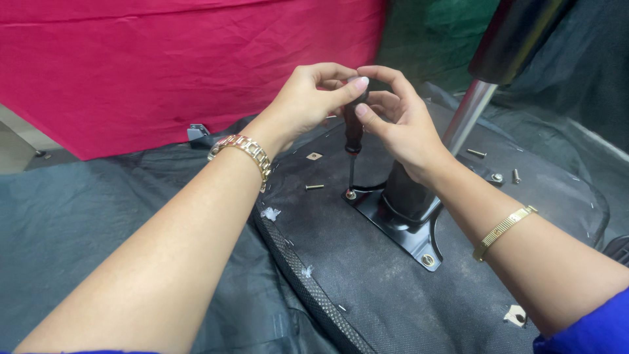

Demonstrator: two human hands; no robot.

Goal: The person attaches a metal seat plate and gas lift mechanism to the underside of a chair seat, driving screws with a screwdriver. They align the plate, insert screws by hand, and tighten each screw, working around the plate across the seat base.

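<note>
Both hands pinch the screwdriver (pixel 354 124) handle top: left hand (pixel 308 101), right hand (pixel 400 121); shaft runs straight down below them onto the screw (pixel 351 194).

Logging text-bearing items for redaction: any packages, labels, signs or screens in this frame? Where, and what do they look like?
No packages, signs or screens in view.
Small tan square patch, possibly a sticker, on the dark chair underside left of the screwdriver; too small to tell.
Torn pale scrap, same surface, lower right near the right forearm.
</note>
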